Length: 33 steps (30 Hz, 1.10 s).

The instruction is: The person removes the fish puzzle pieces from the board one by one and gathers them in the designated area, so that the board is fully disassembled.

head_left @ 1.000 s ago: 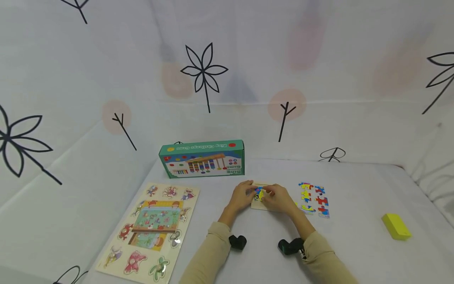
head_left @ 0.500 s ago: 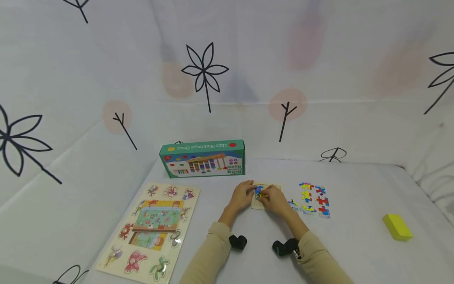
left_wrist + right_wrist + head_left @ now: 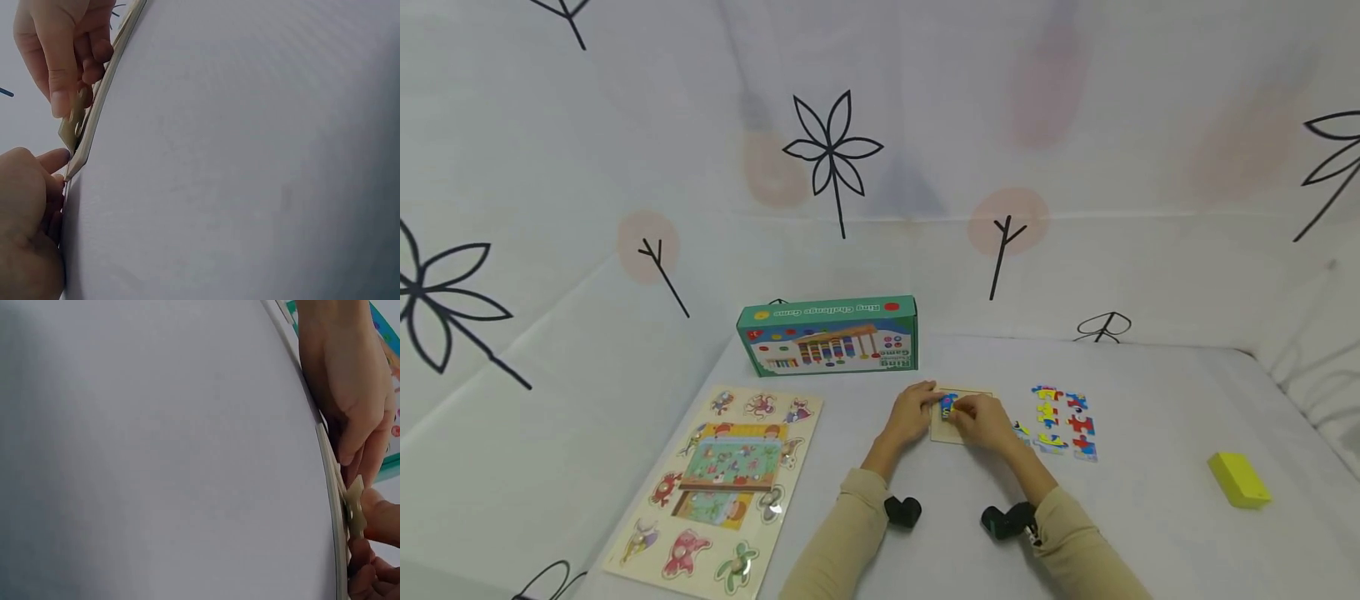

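Observation:
In the head view a thin wooden puzzle board (image 3: 943, 432) lies on the white table, with a blue puzzle section (image 3: 947, 403) in its upper left part. My left hand (image 3: 912, 414) holds the board at its left edge, a fingertip near the blue section. My right hand (image 3: 983, 422) is over the board's right half. Both wrist views show it pinching a small jigsaw piece (image 3: 73, 129) between thumb and fingers, tilted up from the board. Only the pale edge and back of that jigsaw piece (image 3: 355, 509) show there; its printed face is hidden.
Right of the board lie loose jigsaw pieces (image 3: 1081, 424) in columns. A green Ring Challenge Game box (image 3: 827, 337) stands behind. At left lies a large sea-animal board (image 3: 760, 518) with picture cards (image 3: 733, 458) on it. A yellow block (image 3: 1238, 479) sits far right.
My right hand and forearm have shifted slightly left, uncovering a loose piece beside the board. The yellow face of the pinched piece has turned out of view. My left hand stays in place.

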{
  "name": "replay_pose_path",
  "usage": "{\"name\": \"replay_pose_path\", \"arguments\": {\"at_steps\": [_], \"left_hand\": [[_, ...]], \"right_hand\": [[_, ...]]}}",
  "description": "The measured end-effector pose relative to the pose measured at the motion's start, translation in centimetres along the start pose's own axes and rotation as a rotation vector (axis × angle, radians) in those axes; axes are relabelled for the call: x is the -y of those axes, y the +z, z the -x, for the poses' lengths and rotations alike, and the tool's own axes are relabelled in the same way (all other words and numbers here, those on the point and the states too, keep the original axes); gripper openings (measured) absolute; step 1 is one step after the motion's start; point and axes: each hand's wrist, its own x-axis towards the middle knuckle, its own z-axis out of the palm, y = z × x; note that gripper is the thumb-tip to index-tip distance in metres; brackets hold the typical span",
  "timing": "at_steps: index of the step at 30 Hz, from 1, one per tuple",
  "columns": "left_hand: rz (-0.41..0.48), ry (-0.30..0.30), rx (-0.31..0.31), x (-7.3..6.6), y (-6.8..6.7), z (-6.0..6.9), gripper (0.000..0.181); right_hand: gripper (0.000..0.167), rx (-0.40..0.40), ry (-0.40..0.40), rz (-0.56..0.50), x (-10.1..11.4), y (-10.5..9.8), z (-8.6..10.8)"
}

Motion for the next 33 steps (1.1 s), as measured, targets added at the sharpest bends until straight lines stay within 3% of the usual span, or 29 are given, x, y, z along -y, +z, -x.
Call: {"name": "replay_pose_path", "arguments": {"at_steps": [4, 11, 16, 25, 29, 33], "left_hand": [[-0.018, -0.004, 0.034, -0.06, -0.05, 0.02, 0.033], [-0.052, 0.014, 0.051, 0.06, -0.02, -0.16, 0.031], [-0.046, 0.024, 0.047, 0.02, -0.10, -0.16, 0.032], [-0.059, 0.020, 0.041, -0.14, -0.18, -0.14, 0.034], [-0.056, -0.001, 0.060, -0.14, -0.13, -0.10, 0.034], [-0.063, -0.026, 0.093, -0.07, -0.08, -0.11, 0.036]], "right_hand": [[0.020, 0.074, 0.052, 0.002, -0.36, -0.25, -0.50], [0.021, 0.140, -0.007, 0.012, -0.41, -0.91, -0.96], [0.022, 0.127, 0.021, 0.000, -0.49, -0.75, -1.01], [0.033, 0.029, 0.228, -0.109, -0.52, -0.28, -0.83], [0.024, 0.062, 0.240, -0.161, -0.51, -0.55, -0.66], [0.025, 0.123, 0.194, -0.143, -0.56, -0.94, -0.38]]}}
